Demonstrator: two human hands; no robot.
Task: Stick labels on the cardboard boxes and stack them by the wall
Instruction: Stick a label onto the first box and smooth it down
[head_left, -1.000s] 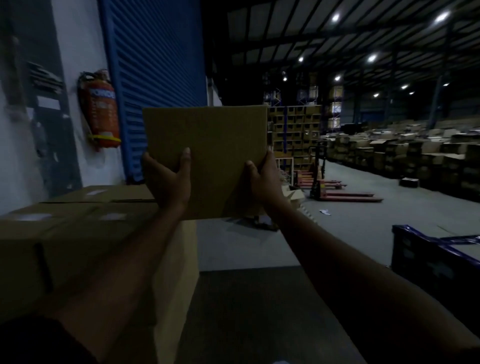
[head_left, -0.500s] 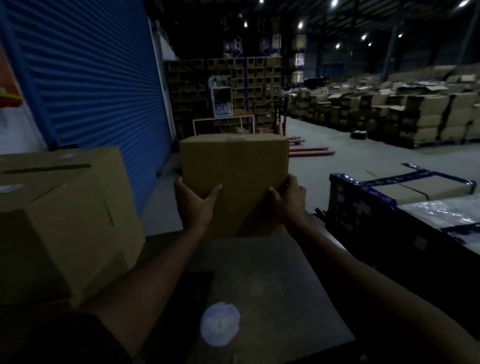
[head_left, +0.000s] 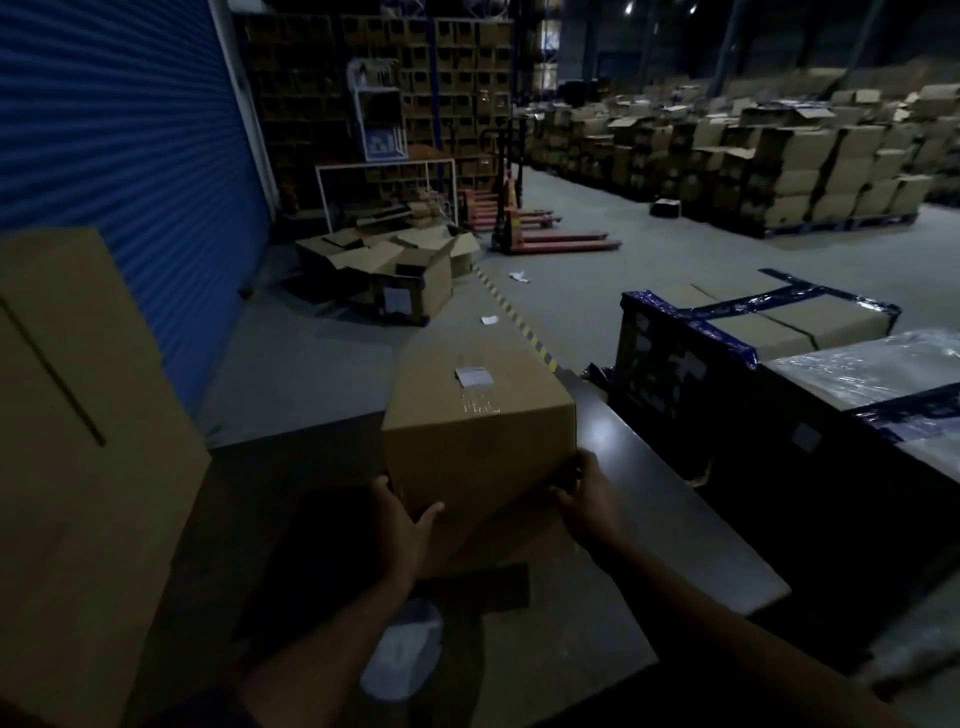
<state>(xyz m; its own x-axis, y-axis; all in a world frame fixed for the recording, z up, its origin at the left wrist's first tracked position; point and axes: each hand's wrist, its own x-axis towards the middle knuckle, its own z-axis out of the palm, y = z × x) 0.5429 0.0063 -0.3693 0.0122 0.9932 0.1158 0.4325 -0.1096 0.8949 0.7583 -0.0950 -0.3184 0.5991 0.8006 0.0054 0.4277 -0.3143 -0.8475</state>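
Cardboard box (head_left: 480, 431), labelled on top, sits on the dark table (head_left: 675, 519); left hand (head_left: 402, 525) and right hand (head_left: 584, 499) clasp its near lower corners, fingers curled round; stiff, seemingly light; best held low.

Landmark: the held cardboard box (head_left: 478, 431), over the table (head_left: 675, 514).
On its top: a label (head_left: 472, 375).
At its near left corner: the left hand (head_left: 402, 527), gripping.
At its near right corner: the right hand (head_left: 587, 501), gripping.
Left of it: a large cardboard box (head_left: 78, 441), with the roller shutter (head_left: 130, 130) behind that.
Right of it: a taped pallet load (head_left: 727, 338).
Behind it: opened cartons (head_left: 395, 270) on the floor.
Farther behind, to the right: a pallet jack (head_left: 540, 234).
Nearer than it: a sheet (head_left: 402, 654) on the table.
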